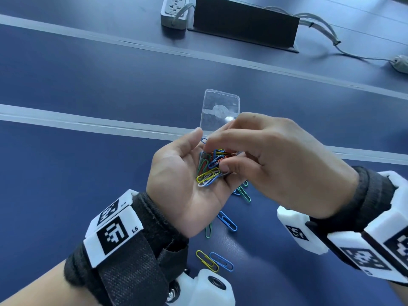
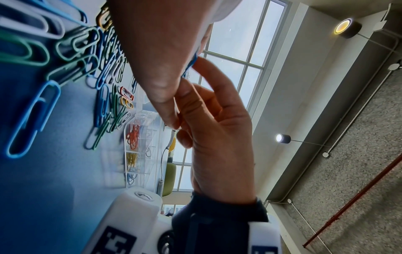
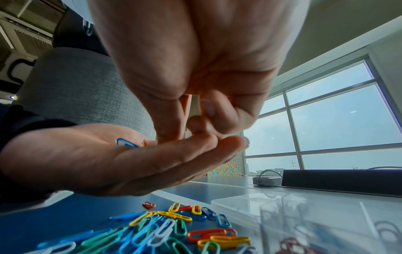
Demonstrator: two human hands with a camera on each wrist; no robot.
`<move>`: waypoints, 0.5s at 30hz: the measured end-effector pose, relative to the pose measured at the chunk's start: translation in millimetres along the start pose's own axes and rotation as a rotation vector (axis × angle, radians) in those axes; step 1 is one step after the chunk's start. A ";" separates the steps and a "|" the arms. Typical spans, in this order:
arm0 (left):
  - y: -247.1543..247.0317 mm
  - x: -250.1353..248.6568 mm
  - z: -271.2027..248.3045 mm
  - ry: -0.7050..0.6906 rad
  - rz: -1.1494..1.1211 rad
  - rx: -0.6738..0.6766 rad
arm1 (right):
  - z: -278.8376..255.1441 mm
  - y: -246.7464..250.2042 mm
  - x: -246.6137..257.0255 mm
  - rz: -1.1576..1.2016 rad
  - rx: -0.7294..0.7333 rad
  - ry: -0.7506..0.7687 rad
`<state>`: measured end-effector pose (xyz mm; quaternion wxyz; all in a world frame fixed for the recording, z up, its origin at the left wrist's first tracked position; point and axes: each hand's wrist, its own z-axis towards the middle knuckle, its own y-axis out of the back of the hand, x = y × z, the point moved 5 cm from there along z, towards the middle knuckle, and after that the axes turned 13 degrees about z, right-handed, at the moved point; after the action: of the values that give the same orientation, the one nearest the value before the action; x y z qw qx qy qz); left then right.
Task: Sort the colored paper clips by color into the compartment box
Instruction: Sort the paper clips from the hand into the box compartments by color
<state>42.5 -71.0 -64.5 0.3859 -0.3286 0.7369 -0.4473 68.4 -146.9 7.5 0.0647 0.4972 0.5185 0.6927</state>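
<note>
Your left hand [image 1: 187,184] is turned palm up above the dark blue tabletop [image 1: 66,173], fingers relaxed, cradling a mixed heap of plastic-coated paper clips [image 1: 209,168] in yellow, green, blue, white and red. Right over it, your right hand [image 1: 276,164] has its fingertips [image 1: 213,142] dipped into that heap; looks like it's pinching a blue clip up near the left thumb, but I honestly can't tell for sure. Under both hands there are more loose clips on the table [image 3: 165,230], the same colours all jumbled together. Further right in the right wrist view sits the clear plastic compartment box [image 3: 315,214], and the left wrist view shows red, yellow and blue clips already in separate cells of it. Its clear flat lid [image 1: 220,109] lies just beyond your hands.
</note>
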 end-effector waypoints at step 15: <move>3.5 1.5 3.9 -0.025 0.142 -0.040 | 3.7 20.8 -4.9 0.115 -0.166 -0.070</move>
<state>44.7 -72.6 -69.2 0.4192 -0.2889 0.7622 -0.3997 82.5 -156.9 20.6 0.0839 0.5428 0.4276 0.7179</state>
